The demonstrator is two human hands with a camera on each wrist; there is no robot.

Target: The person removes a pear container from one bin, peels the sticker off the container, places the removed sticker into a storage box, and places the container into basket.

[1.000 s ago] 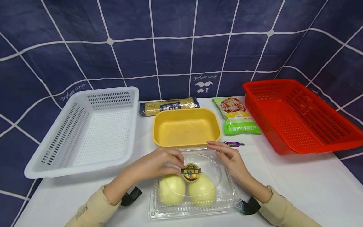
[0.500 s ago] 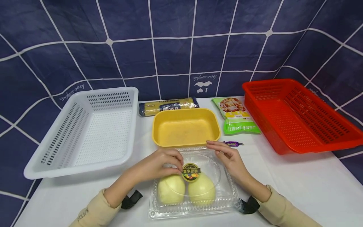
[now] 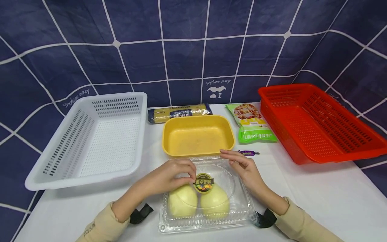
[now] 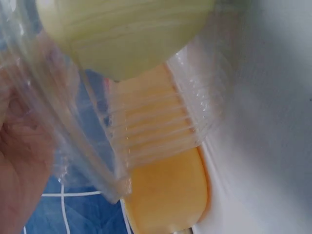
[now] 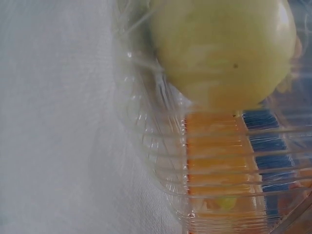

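In the head view a clear plastic clamshell box (image 3: 242, 201) lies closed on the white table, with two pale yellow-green round fruits, one left (image 3: 182, 201) and one right (image 3: 214, 203), inside. On its lid sits a round black-and-gold sticker (image 3: 204, 183). The thumb and fingers of my left hand (image 3: 175, 173) pinch this sticker's left edge. My right hand (image 3: 246, 171) rests at the lid's far right part, fingers extended. The left wrist view shows one fruit (image 4: 126, 39) through the plastic, with the left hand (image 4: 24, 141) beyond; the right wrist view shows another fruit (image 5: 224, 48).
A yellow tub (image 3: 198, 134) stands just behind the box. Behind it lies a spaghetti pack (image 3: 180, 113). A white basket (image 3: 109, 148) is at left, a red basket (image 3: 317, 127) at right. Near the red one are a green food bag (image 3: 252, 124) and a purple candy (image 3: 248, 153).
My left fingers have shifted very slightly at the sticker's left edge. The right hand, box and fruits keep their places.
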